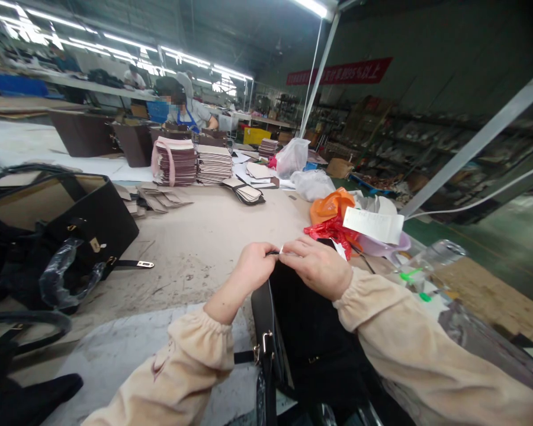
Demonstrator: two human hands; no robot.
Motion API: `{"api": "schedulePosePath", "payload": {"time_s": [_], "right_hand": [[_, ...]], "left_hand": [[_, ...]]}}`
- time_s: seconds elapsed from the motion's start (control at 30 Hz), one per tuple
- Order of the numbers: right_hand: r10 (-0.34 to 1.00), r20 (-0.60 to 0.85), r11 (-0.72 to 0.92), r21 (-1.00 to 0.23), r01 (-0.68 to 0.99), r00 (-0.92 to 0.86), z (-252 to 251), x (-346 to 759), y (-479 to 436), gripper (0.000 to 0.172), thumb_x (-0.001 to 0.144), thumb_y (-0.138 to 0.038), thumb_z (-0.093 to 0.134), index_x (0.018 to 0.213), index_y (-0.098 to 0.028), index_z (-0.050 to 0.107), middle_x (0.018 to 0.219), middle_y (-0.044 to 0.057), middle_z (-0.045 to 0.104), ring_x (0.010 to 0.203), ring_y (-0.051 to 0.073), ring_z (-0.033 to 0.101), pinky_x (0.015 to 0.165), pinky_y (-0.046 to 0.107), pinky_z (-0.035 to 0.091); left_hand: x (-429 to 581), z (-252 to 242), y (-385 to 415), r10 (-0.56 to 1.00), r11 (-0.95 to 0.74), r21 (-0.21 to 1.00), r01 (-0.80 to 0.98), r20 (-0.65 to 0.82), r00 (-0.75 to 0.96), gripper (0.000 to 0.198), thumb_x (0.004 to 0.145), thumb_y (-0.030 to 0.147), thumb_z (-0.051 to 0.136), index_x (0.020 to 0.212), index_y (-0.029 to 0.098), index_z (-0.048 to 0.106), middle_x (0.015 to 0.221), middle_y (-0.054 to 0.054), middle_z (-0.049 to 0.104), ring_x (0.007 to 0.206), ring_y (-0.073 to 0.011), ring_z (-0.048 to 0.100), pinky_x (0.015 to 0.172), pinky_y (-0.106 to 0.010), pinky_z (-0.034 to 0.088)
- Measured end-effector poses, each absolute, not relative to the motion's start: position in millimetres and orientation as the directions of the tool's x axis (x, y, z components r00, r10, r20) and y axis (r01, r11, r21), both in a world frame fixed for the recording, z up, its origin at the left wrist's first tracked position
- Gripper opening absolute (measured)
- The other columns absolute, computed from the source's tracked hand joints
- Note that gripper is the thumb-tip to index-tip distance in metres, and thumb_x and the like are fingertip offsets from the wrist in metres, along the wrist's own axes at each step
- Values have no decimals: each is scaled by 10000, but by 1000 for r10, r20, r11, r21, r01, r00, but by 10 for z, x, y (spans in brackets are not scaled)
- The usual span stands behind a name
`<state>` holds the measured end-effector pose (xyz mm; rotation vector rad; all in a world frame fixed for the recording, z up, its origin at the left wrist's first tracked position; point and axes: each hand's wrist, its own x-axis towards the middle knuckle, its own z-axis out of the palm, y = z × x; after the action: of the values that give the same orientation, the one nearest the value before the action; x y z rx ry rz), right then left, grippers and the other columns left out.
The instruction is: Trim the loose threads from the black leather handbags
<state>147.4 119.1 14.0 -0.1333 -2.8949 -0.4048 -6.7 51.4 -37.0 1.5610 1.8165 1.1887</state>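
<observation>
A black handbag (311, 331) stands in front of me, its dark lining facing up and a gold buckle (266, 343) on its side strap. At its far top edge my left hand (257, 266) is closed, thumb and fingers pinching the rim. My right hand (315, 263) lies over the same edge close beside it, its fingers bent and pressed onto the rim. The two hands almost touch. What the right fingertips cover is partly hidden. Another black handbag (115, 219) with a gold clasp and plastic-wrapped handle sits on the table to the left.
Stacked brown panels (177, 165) stand across the table, with dark brown bag bodies (135, 145) behind. Orange and red plastic bags (331, 207), a lilac basin (400, 245) and a clear bottle (439, 254) lie at right. A co-worker (189, 109) sits beyond. A metal post (479, 139) slants at right.
</observation>
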Motion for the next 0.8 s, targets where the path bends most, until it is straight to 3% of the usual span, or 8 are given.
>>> {"api": "schedulePosePath", "payload": {"time_s": [0.23,0.4,0.5,0.67,0.8], "right_hand": [[175,233,975,93,201,-957,218,1714,1280,204,858,-130,484,853,-173,683,861,59,632,784,165,541,715,283,450],[252,421,961,-2,277,-871,244,1831,1332,164,846,-143,508,905,-165,660,941,80,635,873,182,573,788,301,465],[214,435,968,24,248,-875,186,1735,1286,183,860,-151,492,956,-169,646,977,84,633,902,186,558,807,309,458],[124,284,968,174,179,-951,107,1545,1213,228,880,-130,444,938,-172,660,932,74,633,839,179,512,800,317,431],[141,208,956,226,188,-968,149,1576,1211,226,864,-105,447,897,-159,664,883,80,626,825,182,502,784,314,419]], "left_hand": [[-52,-398,519,955,8,844,536,153,-255,200,760,213,518,816,182,707,788,-11,708,747,-155,615,703,-245,441],[-48,-375,506,950,41,865,501,122,-288,199,753,206,521,818,180,707,782,-8,706,752,-157,615,690,-244,436],[-44,-368,504,951,21,867,498,136,-277,195,753,206,519,812,174,703,778,-8,705,742,-153,613,691,-242,436],[-53,-414,526,952,-7,849,528,166,-255,205,760,214,510,832,180,700,813,-8,709,773,-156,616,710,-243,438],[-56,-426,533,953,2,838,546,163,-255,202,761,232,516,831,182,699,808,-9,708,753,-156,611,693,-246,437]]}}
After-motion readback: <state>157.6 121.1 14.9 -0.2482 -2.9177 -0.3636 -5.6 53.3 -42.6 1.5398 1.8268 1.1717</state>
